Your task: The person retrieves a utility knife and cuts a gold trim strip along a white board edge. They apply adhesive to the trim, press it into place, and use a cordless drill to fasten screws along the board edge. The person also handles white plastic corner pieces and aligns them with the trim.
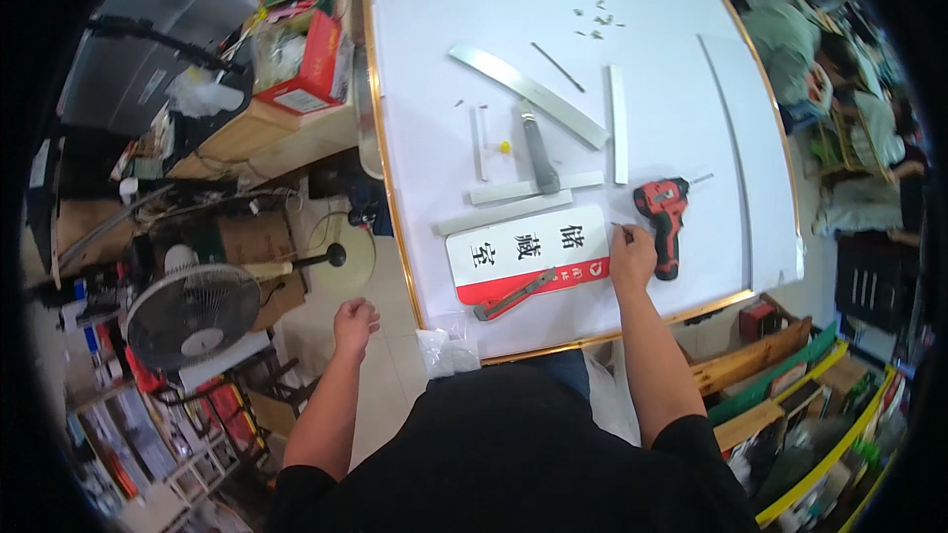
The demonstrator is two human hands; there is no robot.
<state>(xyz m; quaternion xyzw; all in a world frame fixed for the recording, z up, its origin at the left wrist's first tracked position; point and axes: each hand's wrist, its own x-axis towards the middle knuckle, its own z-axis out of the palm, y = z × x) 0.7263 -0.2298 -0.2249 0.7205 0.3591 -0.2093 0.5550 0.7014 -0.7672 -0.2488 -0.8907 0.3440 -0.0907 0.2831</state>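
Observation:
A white sign plate (494, 237) with a red lower band and dark characters lies flat near the table's front edge. At its right end, my right hand (633, 255) is closed in a pinch; a tiny dark tip shows at the fingers, too small to name. A grey utility knife (515, 294) rests across the red band. Just right of my right hand lies a red and black cordless drill (666, 222) with a bit fitted. My left hand (355, 324) hangs beyond the table's left edge, fingers loosely bent and apart, holding nothing.
Beyond the sign lie white strips (618, 124), a wide metal strip (533, 94), a grey-handled tool (537, 148), a thin dark rod (558, 67) and small scattered bits (596, 22). A clear bag (446, 351) sits at the front left corner. A fan (193, 316) stands left.

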